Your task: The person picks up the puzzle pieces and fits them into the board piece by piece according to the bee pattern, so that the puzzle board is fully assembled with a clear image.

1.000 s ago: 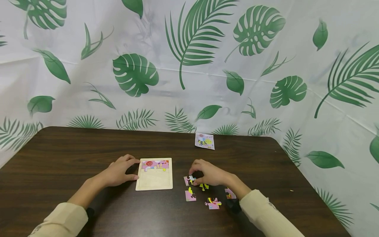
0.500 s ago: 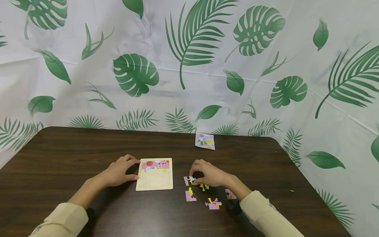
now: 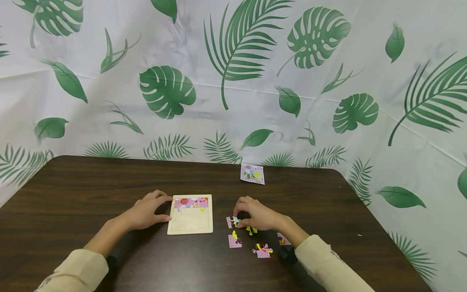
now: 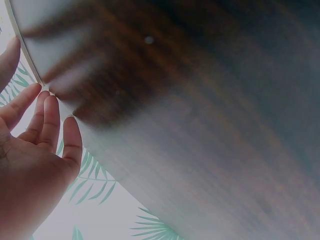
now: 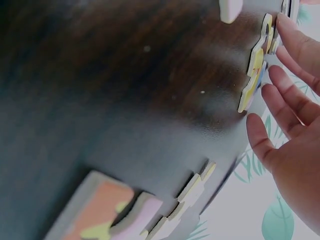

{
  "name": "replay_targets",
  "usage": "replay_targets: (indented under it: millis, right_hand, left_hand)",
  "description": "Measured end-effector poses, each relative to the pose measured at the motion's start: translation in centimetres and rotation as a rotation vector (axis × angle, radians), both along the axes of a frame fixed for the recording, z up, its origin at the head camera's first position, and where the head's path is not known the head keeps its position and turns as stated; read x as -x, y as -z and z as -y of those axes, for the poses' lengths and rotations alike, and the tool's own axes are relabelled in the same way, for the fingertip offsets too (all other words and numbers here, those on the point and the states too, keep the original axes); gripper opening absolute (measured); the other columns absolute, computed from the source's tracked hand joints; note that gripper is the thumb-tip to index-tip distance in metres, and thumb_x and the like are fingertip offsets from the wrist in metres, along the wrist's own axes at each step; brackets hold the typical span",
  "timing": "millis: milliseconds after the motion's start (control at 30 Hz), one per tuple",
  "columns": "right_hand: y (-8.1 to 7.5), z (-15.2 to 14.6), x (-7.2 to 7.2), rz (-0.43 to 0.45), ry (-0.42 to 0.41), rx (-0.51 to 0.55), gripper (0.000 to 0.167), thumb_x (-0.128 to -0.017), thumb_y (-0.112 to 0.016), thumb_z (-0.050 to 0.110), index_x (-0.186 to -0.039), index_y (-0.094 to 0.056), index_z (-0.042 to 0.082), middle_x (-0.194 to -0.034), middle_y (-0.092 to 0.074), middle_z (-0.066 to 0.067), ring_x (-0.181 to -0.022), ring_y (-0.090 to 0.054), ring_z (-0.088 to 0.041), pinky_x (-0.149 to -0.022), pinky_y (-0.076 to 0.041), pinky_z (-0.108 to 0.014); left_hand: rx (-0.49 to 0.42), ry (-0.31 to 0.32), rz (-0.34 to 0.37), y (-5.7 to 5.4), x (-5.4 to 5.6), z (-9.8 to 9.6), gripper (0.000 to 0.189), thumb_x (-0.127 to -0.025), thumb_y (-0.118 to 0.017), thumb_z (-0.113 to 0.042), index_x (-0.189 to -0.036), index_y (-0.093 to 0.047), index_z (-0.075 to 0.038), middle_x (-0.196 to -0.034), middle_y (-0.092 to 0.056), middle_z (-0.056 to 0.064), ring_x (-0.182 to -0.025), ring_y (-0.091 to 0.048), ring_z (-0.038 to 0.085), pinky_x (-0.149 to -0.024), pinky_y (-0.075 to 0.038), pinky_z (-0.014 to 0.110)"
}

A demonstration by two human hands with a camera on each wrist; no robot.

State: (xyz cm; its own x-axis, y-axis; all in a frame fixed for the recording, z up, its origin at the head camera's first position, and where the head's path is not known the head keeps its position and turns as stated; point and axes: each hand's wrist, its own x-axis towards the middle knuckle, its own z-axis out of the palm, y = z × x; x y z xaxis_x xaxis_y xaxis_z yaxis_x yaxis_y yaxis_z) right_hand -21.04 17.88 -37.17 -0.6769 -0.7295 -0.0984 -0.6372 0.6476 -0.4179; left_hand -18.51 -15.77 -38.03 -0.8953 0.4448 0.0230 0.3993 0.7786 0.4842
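**Before a leaf-printed cloth [image 3: 208, 117], a dark table [image 3: 146, 263] over which a left hand [image 3: 148, 211] and a right hand [image 3: 260, 215] lie relaxed**

White with green leaves, the cloth rises behind the far edge of the table and along its right side. Brown wood grain streaks the tabletop. Two cream sleeves [image 3: 82, 265] come in from the near side.

The left hand grasps nothing: thumb and forefinger stand apart, their tips at the left rim of a square wooden tray [image 3: 190, 225]. The right hand is unclenched too, its thumb and forefinger bent and parted, its grip closed on nothing.

The tray lies flat between the hands, nearer the left one. Close to the table's far edge, beyond the right hand, is a picture card [image 3: 252, 174]. A pink puzzle strip [image 3: 191, 202] with a round red shape fills the tray's far end.

Loose pieces lie right of the tray: a rainbow-striped piece [image 3: 263, 252] nearest the viewer; a pink-and-yellow piece [image 3: 234, 241] to its left; a pink-and-black piece [image 3: 230, 223] at the right thumb and forefinger, though whether the tips touch it I cannot tell; a pink-and-orange piece [image 3: 283, 238] beside the right wrist; and a yellow piece [image 3: 251, 230], partly hidden by the right hand.
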Motion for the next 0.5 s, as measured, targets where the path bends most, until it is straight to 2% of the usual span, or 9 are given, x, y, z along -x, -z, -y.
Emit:
replay_targets:
  millis: [500]
  right_hand:
    - [-0.50, 0.14, -0.11, -0.018, -0.028, 0.010, 0.018, -0.083, -0.068, 0.015, -0.099, -0.062, 0.010, -0.101, -0.052, 0.002, -0.099, -0.045, -0.016, -0.087, -0.037, -0.039]
  left_hand:
    - [0.002, -0.002, 0.003, 0.02, 0.19, 0.07, 0.055, -0.079, -0.071, -0.029, -0.122, -0.053, 0.000, -0.116, -0.048, 0.020, -0.109, -0.043, 0.039, -0.082, -0.033, 0.062]
